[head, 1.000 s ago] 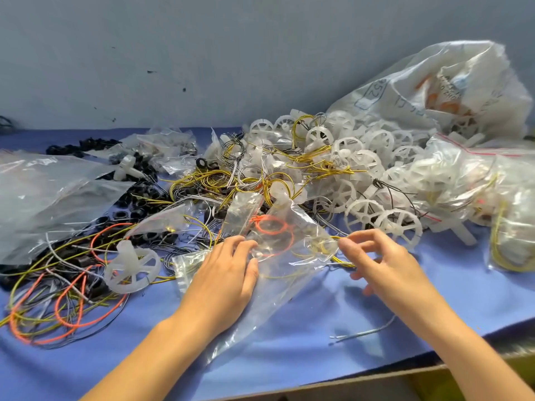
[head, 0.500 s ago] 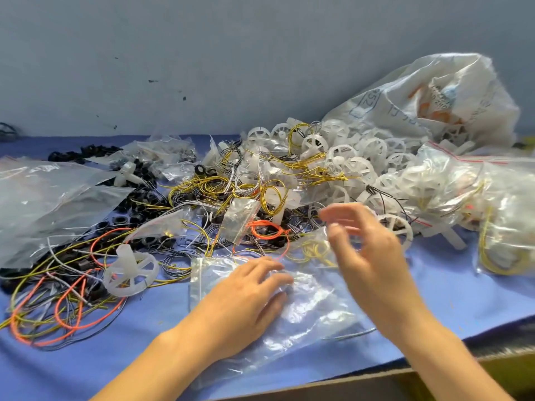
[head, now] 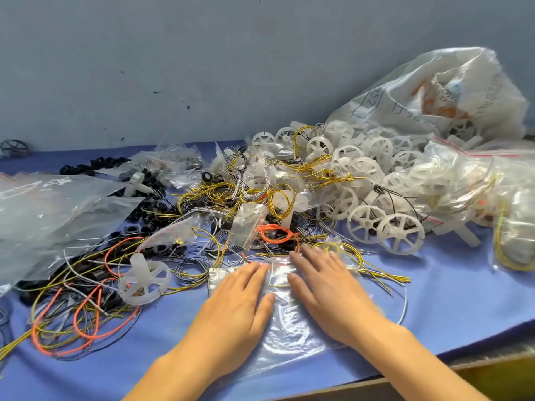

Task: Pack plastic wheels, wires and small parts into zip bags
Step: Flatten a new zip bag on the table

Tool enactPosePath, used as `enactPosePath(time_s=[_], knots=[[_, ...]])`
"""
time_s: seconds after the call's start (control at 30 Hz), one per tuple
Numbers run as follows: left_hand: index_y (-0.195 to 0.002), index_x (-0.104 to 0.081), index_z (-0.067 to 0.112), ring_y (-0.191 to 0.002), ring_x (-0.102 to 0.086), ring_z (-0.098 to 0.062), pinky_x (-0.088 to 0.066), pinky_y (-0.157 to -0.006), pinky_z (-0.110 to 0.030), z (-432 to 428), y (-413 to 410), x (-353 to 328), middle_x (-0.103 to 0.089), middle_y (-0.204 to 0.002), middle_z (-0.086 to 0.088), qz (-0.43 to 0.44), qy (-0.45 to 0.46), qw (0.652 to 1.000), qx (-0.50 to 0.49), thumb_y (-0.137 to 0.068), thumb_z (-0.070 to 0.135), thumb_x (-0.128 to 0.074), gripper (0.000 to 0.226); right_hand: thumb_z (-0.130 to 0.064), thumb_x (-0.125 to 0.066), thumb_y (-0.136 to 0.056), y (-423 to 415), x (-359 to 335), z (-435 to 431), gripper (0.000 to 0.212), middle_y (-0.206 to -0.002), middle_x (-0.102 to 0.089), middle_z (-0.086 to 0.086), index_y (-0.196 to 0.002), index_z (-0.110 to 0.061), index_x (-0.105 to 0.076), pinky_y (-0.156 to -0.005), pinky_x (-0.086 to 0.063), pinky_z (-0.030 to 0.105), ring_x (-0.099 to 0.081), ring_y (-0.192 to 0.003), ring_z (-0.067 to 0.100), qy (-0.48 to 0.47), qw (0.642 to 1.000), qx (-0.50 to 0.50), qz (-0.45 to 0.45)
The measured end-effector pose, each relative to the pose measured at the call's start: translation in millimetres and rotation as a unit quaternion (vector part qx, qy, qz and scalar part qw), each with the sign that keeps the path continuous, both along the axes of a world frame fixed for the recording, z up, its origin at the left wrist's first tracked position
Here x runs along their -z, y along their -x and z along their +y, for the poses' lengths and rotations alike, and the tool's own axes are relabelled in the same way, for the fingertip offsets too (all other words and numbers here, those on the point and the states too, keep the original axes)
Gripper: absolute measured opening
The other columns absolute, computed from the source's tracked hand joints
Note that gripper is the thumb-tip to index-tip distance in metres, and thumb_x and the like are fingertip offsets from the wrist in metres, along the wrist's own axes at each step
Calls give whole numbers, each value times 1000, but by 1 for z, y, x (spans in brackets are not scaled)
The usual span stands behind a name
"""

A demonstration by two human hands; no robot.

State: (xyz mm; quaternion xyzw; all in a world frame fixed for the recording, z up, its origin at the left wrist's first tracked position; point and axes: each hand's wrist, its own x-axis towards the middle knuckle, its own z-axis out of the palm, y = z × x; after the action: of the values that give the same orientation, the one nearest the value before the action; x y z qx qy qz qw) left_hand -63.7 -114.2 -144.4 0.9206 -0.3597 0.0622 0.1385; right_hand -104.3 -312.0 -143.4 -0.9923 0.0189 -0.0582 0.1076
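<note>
A clear zip bag [head: 285,328] lies flat on the blue cloth near the front edge. My left hand [head: 234,311] and my right hand [head: 330,296] both press on it, palms down with straight fingers, side by side. Just beyond my fingertips lie an orange wire loop [head: 278,234] and yellow wires [head: 373,270]. A white plastic wheel [head: 146,280] sits left of the bag among orange, yellow and black wires [head: 72,316]. A heap of white wheels [head: 373,180] fills the back right.
Empty clear bags [head: 43,215] are piled at the left. Filled zip bags [head: 486,198] and a large printed sack [head: 434,94] stand at the right. Black rings [head: 147,209] are scattered mid-left. The table's front edge [head: 477,369] runs close under my wrists. A grey wall rises behind.
The bag was pulled down from the pile and laid flat. My right hand came down from the air onto it, beside my left hand.
</note>
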Motion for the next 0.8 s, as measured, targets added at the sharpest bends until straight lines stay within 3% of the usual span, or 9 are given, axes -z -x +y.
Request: enactPosePath(time_s=[0.13,0.27,0.37,0.47,0.53,0.6,0.67,0.8], knots=[[-156,0,31,-147,9,1,11,-116,-19,12,-4,4,5,-162,15,24,-36,999,-22,-97,59,-10,66,-52,-12,-102,4,-2,-34,57,-165,5,-9,-156,-36,-6,-119,8,35,6,-151,11,3,998,61,16],[-156,5,30,-146,14,0,14,-115,-19,18,-3,2,11,-162,14,44,-35,998,-29,-96,62,-9,69,-45,-14,-105,15,-9,-44,52,-165,1,-1,-156,-36,-8,-122,1,39,1,-152,15,8,994,105,36],[-153,8,38,-142,19,9,11,-115,-16,13,0,-12,11,-157,25,61,79,994,-33,-90,70,-5,72,-29,-32,-104,9,-24,-29,51,-163,-17,5,-154,-23,-25,-122,-7,36,-16,-150,20,20,989,112,-89],[-154,-2,37,-145,5,7,-1,-118,-18,-6,-3,-24,-7,-155,24,42,178,983,-27,-98,61,-10,61,-13,-45,-97,-4,-42,5,45,-148,-48,2,-142,-15,-51,-117,-27,32,-43,-136,20,-119,962,36,-243],[-155,-9,24,-148,-3,-5,-4,-121,-23,-21,-1,-19,-13,-159,10,17,148,989,-18,-103,41,-20,56,-8,-46,-94,-10,-41,31,46,-146,-50,0,-140,-14,-54,-115,-28,27,-45,-134,16,-176,960,-21,-216],[-154,-13,14,-147,-11,-16,-7,-121,-29,-29,1,-6,-17,-159,-2,-10,49,999,-15,-102,26,-26,55,-8,-46,-96,-13,-25,47,48,-151,-43,-2,-143,-17,-49,-117,-21,26,-38,-139,13,-168,975,-54,-136],[-148,-26,14,-136,-28,-20,-19,-115,-31,-26,-3,1,-32,-148,-3,-38,-8,999,1,-100,26,-27,50,-11,-43,-98,-15,-9,47,47,-152,-43,-3,-145,-20,-46,-116,-22,28,-38,-138,13,-147,984,-52,-83],[-137,-44,26,-122,-41,-11,-29,-107,-25,-9,-21,-7,-44,-137,9,-51,40,998,16,-103,35,-29,38,-16,-44,-99,-18,-2,37,39,-136,-56,-6,-137,-23,-51,-110,-32,31,-49,-124,14,-131,985,-20,-110]])
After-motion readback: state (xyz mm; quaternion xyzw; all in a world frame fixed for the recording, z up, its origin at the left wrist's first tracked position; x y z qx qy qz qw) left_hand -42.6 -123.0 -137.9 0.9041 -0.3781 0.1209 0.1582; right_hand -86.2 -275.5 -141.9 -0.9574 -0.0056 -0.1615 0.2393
